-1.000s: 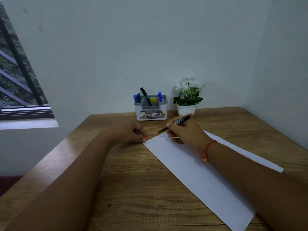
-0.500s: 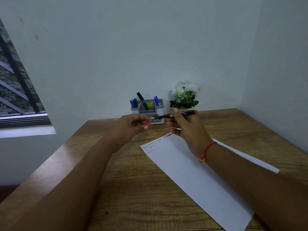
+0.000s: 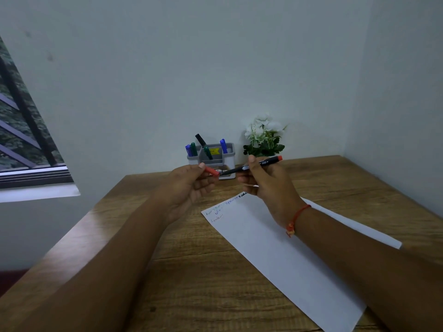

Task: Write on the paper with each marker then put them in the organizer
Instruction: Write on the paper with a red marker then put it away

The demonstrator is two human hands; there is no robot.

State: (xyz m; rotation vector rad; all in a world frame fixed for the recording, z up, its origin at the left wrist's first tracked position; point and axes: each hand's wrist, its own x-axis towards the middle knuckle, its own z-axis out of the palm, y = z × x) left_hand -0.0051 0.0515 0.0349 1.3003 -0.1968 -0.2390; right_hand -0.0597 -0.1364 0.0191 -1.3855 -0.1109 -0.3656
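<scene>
Pinching a red cap [image 3: 212, 172] just in front of the organizer [image 3: 227, 155], left hand [image 3: 189, 186], right hand [image 3: 267, 188] gripping a black marker [image 3: 242, 168] before the organizer's right end, tip toward the cap, paper [image 3: 275, 250] on the tabletop [image 3: 191, 283], nearer than the organizer.

Wooden table [image 3: 196, 279], paper [image 3: 275, 255], organizer [image 3: 227, 161], potted plant [image 3: 265, 140]

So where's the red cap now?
Head view, mid-frame: the left hand pinches the red cap just in front of the organizer, by the tip of the marker in the right hand.
</scene>
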